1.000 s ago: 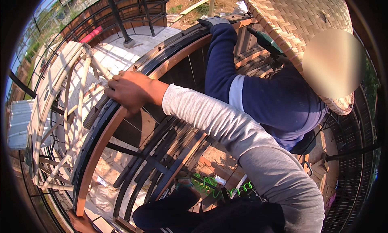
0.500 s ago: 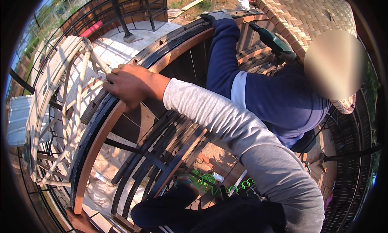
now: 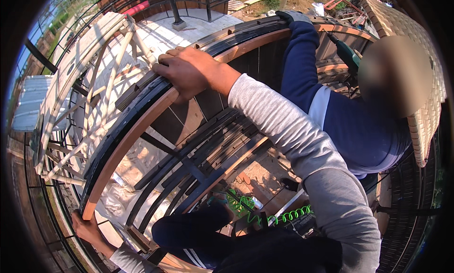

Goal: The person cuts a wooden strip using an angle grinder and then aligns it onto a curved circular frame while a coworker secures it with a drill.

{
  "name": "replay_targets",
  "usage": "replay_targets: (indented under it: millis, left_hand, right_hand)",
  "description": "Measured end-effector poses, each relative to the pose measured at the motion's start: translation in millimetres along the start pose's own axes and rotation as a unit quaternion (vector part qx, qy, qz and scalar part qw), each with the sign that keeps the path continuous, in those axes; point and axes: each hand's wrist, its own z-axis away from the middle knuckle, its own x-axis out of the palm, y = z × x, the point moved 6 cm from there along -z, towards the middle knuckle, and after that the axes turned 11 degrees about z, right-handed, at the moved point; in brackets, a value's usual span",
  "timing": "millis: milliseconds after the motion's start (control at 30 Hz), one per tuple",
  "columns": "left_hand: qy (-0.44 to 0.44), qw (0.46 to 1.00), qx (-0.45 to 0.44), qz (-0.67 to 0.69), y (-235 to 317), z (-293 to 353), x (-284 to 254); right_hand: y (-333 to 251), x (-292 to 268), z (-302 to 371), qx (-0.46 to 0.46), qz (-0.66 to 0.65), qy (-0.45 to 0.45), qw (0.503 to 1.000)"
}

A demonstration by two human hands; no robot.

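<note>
The right hand point(image 3: 191, 74) lies palm down on top of a big curved frame point(image 3: 137, 126), a black arc with a brown wooden strip along its inner edge. Its fingers point(image 3: 165, 60) curl over the outer black rim, so it grips the frame near the top of the arc. The grey sleeve point(image 3: 293, 136) runs back from it toward the lower right.

The left hand point(image 3: 87, 230) is down at the lower left, closed around the bottom end of the same arc, just where the wooden strip ends. The frame thus spans from the lower left up and over to the upper right, held at two spots well apart.

A second person in a blue top point(image 3: 350, 126) and a woven hat point(image 3: 411, 31) sits close on the right. Their gloved hand point(image 3: 293, 16) rests on the frame's far upper end, and a green drill point(image 3: 347, 55) shows just beside their shoulder.

Outside the arc, on the left, lies a pale wooden lattice point(image 3: 90, 88), near the frame. Inside the arc, more dark curved slats point(image 3: 208, 150) stack one behind another. A green coiled cord point(image 3: 246, 204) lies below them, near the person's dark-clad knee point(image 3: 189, 225).
</note>
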Motion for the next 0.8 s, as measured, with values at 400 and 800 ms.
replay_targets:
  millis: [400,800]
  left_hand:
    - [0.099,0.994,0.041,0.025,21.4,-2.6,-17.4]
    - [0.117,0.993,0.011,0.018,22.8,2.6,-17.0]
  right_hand:
    - [-15.1,-1.7,-8.8,-0.001,0.020,-0.008,1.000]
    - [-18.7,-4.1,-11.8,-0.003,0.018,-0.019,1.000]
